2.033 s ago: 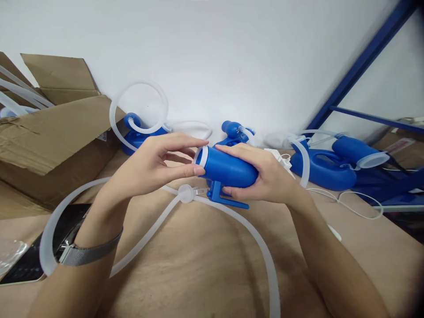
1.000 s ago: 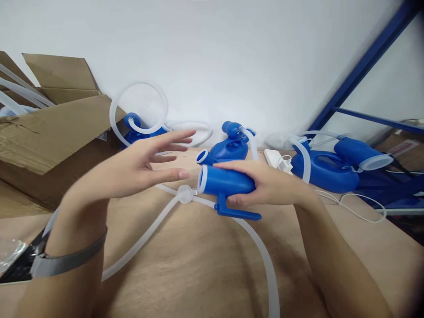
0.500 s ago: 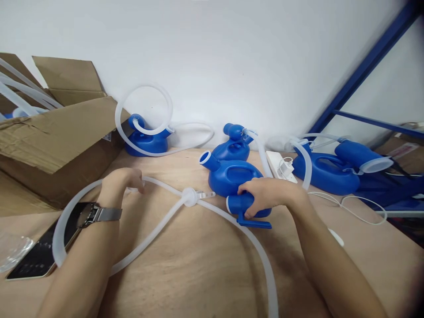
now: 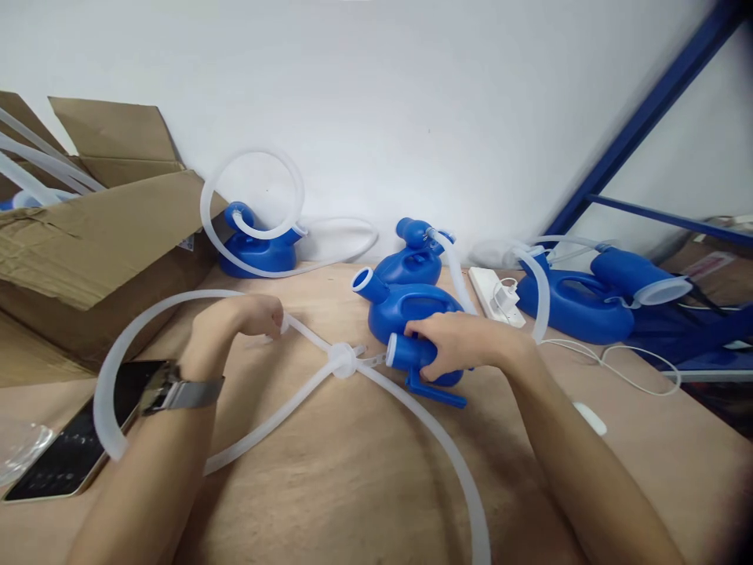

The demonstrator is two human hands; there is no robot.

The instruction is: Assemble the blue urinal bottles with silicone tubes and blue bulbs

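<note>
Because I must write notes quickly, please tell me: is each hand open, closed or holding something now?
Left hand: closed, holding the white hose.
Right hand: closed around the blue cup.

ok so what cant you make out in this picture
All in the head view:
- what the left hand grips: its curled fingers are turned away, hidden by the hand
- the closed end of the blue cup: covered by the right hand
- where the white tube ends: cut off by the bottom edge
- most contents of the cardboard box: behind its flap
- marks on the black screen: too small
</note>
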